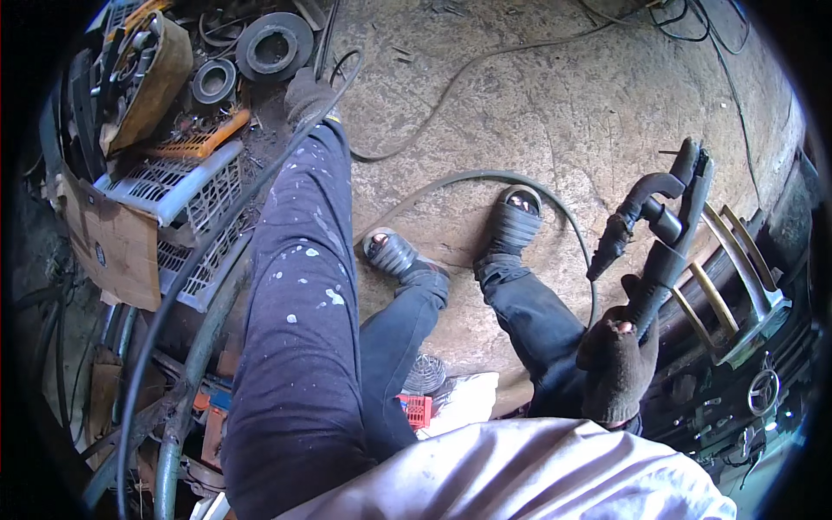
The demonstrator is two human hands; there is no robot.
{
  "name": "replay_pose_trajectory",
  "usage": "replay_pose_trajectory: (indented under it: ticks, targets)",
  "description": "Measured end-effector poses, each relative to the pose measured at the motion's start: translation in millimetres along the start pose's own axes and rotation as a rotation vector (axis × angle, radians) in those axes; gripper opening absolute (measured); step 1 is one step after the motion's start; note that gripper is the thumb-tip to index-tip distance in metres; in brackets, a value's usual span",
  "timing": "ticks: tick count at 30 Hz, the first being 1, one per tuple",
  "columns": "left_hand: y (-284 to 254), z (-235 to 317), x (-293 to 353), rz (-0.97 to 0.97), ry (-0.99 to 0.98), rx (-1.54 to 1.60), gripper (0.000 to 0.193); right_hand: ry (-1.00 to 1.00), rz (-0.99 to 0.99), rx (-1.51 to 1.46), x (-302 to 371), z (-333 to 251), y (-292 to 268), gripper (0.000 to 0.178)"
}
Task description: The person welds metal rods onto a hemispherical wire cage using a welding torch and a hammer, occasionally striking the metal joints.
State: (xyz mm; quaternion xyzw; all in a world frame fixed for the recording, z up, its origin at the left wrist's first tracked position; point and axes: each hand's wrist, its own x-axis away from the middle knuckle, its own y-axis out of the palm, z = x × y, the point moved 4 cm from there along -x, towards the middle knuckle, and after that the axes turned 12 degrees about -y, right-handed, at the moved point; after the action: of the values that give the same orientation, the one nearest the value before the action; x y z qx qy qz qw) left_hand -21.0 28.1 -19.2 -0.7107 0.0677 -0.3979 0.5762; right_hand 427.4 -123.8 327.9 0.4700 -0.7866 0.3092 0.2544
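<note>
My right hand (617, 368), in a dark knitted glove with a fingertip showing, is closed around the long black handle of a welding electrode holder (666, 264). The holder points up and away to the right; a thin rod (668, 152) sticks out sideways near its far end. My left arm, in a dark sleeve with white paint spots, reaches far forward. At its end, my gloved left hand (306, 94) is by a dark metal bar (326, 43) and a looped black cable (354, 59). Its fingers are too dark and small to make out.
At left stand a white plastic crate (208, 225), a box of metal parts (156, 82) and metal rings (275, 48). Cables (485, 176) curve over the concrete floor near my sandalled feet. A slatted frame (737, 277) and a handwheel (763, 392) are at right.
</note>
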Motion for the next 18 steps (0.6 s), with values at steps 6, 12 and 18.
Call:
replay_pose_trajectory:
  ticks: [6,12,18]
  targets:
    - [-10,32,18,-0.061,-0.056,-0.078,0.038,0.003,0.059,0.013,-3,-1,-5,0.073]
    - [7,-9,13,0.027,0.056,-0.028,0.041,0.018,-0.018,-0.001,0,-2,-10,0.061]
    - [-29,-107,162,-0.243,-0.21,0.192,0.036,0.045,-0.063,-0.034,5,-5,1,0.051]
